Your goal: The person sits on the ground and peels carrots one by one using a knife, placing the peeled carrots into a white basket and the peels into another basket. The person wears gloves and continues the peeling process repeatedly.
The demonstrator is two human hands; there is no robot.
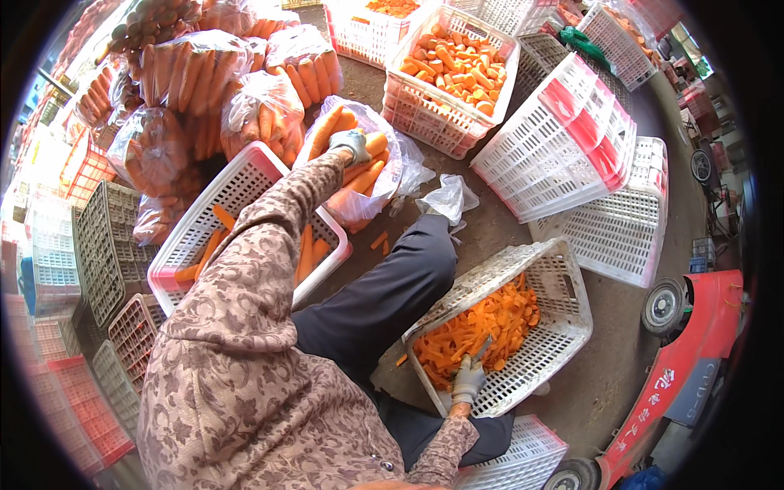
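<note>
My left hand [350, 146], in a pale work glove, reaches into an open clear plastic bag of whole carrots [366, 177]. Its fingers lie curled at a carrot; whether they grip it cannot be told. My right hand [469, 380], also gloved, holds a bladed tool [484, 346], perhaps a knife or peeler, over orange carrot peelings [496, 318]. Those peelings lie in a dirty white plastic crate [554, 361] tilted by my legs. Under my left arm stands a pink-rimmed white crate [239, 171] with a few carrots [208, 254] in it.
Ahead, a white crate [429, 116] holds peeled carrot pieces [456, 67]. Bagged carrots [190, 67] are piled at the upper left. Nested white and red crates [551, 141] lean at the right, near a red vehicle [680, 361]. More crates [107, 251] stand at the left.
</note>
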